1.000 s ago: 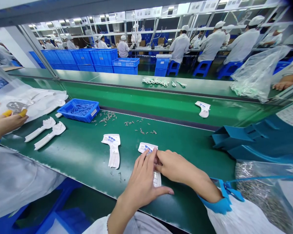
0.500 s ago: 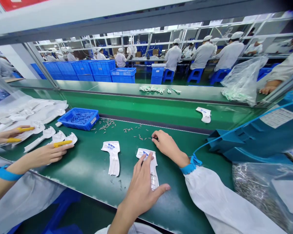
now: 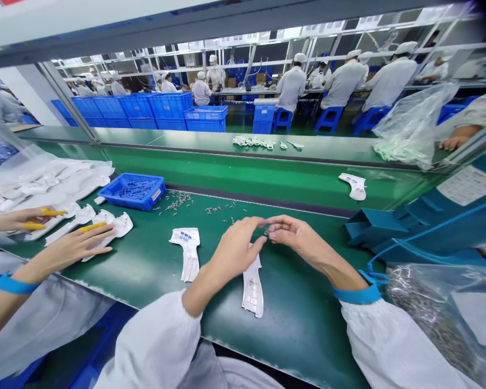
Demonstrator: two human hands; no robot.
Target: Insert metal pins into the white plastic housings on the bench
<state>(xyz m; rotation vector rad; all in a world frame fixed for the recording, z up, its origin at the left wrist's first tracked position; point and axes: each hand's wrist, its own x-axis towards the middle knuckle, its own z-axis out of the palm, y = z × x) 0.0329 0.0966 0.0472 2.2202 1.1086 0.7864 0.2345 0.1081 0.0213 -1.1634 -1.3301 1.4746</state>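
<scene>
Hands meet mid-frame over white housing [image 3: 252, 283].
L hand [image 3: 235, 251] lifted off housing; R hand [image 3: 297, 237] back from scattered parts, both pinching small metal part [image 3: 267, 232].

Blue tray [image 3: 132, 191] beside a co-worker's hand [image 3: 75, 246].

Bare green bench [image 3: 146, 275] lies open along the near edge, between the spare white shell [image 3: 187, 253] and the co-worker's hands [image 3: 71, 246] at far left. Straight ahead, the left hand [image 3: 237, 249] and right hand [image 3: 297, 237] meet fingertip to fingertip above the white housing [image 3: 253, 286], closing that lane. Behind them, scattered small metal parts [image 3: 178, 201] and the blue tray [image 3: 133, 190] crowd the bench. To the right, a teal holder [image 3: 389, 227] and a clear bag [image 3: 437, 313] block the way.
</scene>
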